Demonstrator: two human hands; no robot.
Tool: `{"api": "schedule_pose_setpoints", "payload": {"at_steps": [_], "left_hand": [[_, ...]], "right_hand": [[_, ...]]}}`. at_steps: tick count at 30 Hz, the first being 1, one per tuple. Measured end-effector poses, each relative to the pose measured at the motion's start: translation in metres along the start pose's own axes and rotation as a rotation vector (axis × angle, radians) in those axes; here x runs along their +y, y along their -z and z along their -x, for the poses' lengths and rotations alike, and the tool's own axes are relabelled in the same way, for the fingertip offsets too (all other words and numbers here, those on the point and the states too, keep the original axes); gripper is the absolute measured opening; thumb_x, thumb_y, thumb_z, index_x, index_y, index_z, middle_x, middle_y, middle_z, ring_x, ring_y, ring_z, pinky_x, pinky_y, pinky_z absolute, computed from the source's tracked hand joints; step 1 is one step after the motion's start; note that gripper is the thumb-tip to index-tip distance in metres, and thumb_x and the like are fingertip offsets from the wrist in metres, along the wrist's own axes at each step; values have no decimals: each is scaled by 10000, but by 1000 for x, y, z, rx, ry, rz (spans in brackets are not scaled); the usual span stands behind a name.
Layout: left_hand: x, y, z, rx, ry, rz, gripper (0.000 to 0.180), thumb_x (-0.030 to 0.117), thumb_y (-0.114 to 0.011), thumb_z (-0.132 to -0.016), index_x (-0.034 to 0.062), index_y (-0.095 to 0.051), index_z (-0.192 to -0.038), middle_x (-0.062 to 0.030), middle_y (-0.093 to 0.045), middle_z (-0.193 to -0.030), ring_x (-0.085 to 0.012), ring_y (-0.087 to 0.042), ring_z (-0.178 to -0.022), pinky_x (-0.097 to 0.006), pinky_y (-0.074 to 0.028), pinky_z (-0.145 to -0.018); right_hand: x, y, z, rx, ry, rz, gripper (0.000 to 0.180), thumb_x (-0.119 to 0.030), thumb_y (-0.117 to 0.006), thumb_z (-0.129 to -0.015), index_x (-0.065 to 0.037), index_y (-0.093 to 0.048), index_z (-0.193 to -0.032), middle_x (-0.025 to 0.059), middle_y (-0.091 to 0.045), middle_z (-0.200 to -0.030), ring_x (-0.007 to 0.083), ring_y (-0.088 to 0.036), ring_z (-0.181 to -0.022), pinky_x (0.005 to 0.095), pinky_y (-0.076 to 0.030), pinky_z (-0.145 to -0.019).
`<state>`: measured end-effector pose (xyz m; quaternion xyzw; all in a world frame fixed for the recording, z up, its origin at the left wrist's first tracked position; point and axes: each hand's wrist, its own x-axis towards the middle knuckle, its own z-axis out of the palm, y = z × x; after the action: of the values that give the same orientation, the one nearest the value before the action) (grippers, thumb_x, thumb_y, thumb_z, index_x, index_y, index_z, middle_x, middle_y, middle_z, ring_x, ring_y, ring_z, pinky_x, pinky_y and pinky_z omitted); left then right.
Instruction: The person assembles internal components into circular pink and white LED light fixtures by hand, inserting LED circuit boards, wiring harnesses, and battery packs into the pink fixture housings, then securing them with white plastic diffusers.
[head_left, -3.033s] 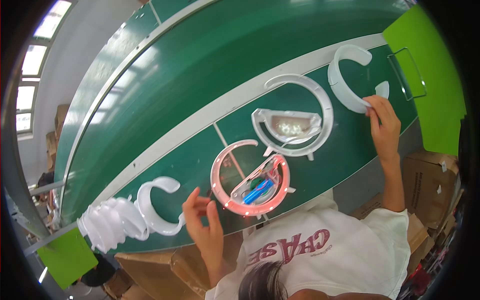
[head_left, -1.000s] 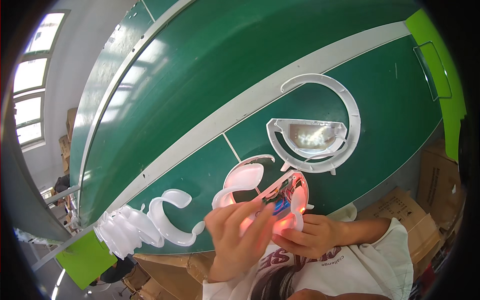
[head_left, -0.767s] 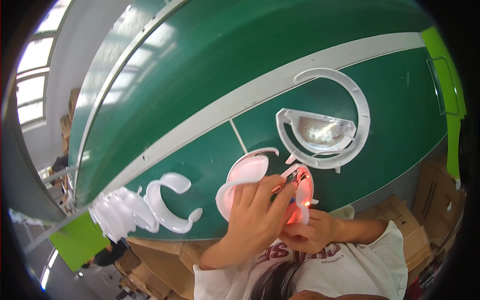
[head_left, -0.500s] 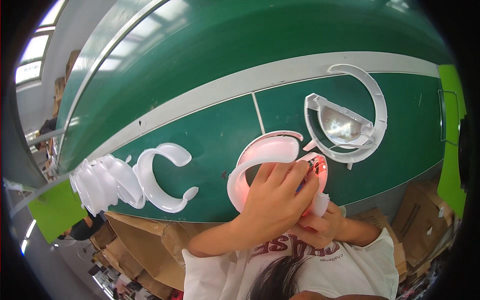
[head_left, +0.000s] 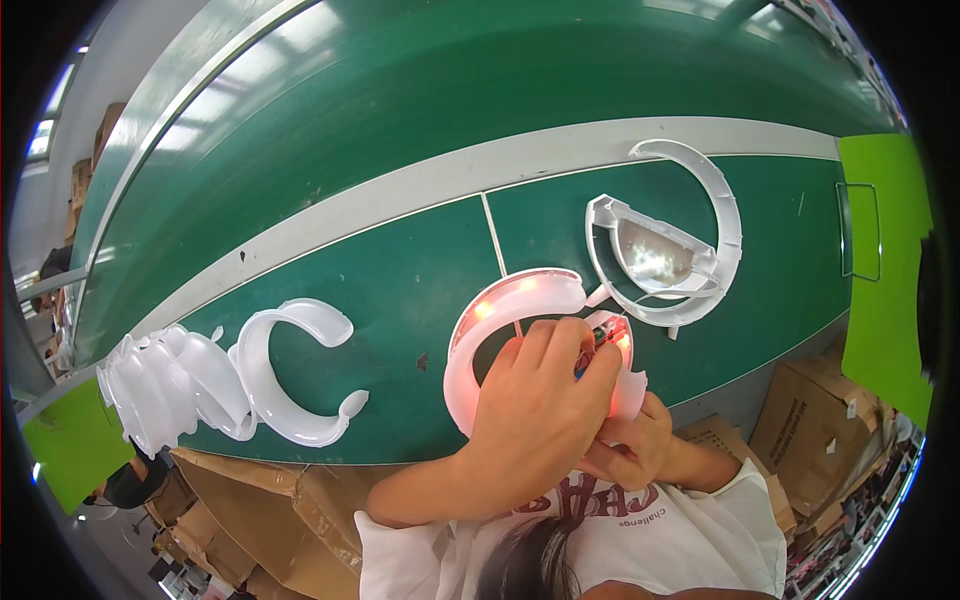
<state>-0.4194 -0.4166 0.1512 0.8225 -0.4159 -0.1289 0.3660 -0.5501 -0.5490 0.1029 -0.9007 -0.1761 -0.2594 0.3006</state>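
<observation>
Close to my body is a white C-shaped plastic light shell (head_left: 462, 385), glowing red, with bright orange spots along its upper arc. My left hand (head_left: 535, 395) reaches across it from the left, its fingers bent and closed at the shell's right end. Beside those fingertips, a small cluster of electronic parts (head_left: 606, 330) with a red glow sits inside that end. Lower right, my right hand (head_left: 636, 442) grips the shell's white tip from below, its fingers curled. What lies under my left fingers is mostly hidden.
A white ring-shaped frame (head_left: 728, 235) with a clear half-round part (head_left: 655, 255) lies at the back right. On the left, a C-shaped white shell (head_left: 262, 375) lies beside a row of nested white shells (head_left: 170, 390). Cardboard boxes (head_left: 815, 430) stand below the green table (head_left: 400, 270).
The view has shifted, so the things on the table appear farther left. The shell's upper arc now shows bright orange spots. Both hands keep their hold at its right end.
</observation>
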Motion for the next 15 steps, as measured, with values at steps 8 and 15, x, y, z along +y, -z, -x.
{"api": "schedule_pose_setpoints", "payload": {"at_steps": [8, 15], "left_hand": [[11, 4, -4, -65, 93, -63, 344, 77, -801, -682, 83, -673, -1001, -90, -573, -1065, -282, -589, -930, -388, -496, -766], [19, 3, -8, -120, 185, -41, 374, 43, -795, -656, 87, -671, -1006, -89, -563, -1078, -295, -588, -977, -394, -526, -754]], "right_hand": [[4, 0, 1, 3, 37, -57, 204, -220, -796, -758, -94, -725, -902, 49, -608, -959, 182, -633, -744, 305, -462, -664], [10, -9, -1, 160, 51, -112, 174, -179, -765, -754, -108, -737, -910, 39, -627, -956, 165, -614, -711, 295, -492, -654]]}}
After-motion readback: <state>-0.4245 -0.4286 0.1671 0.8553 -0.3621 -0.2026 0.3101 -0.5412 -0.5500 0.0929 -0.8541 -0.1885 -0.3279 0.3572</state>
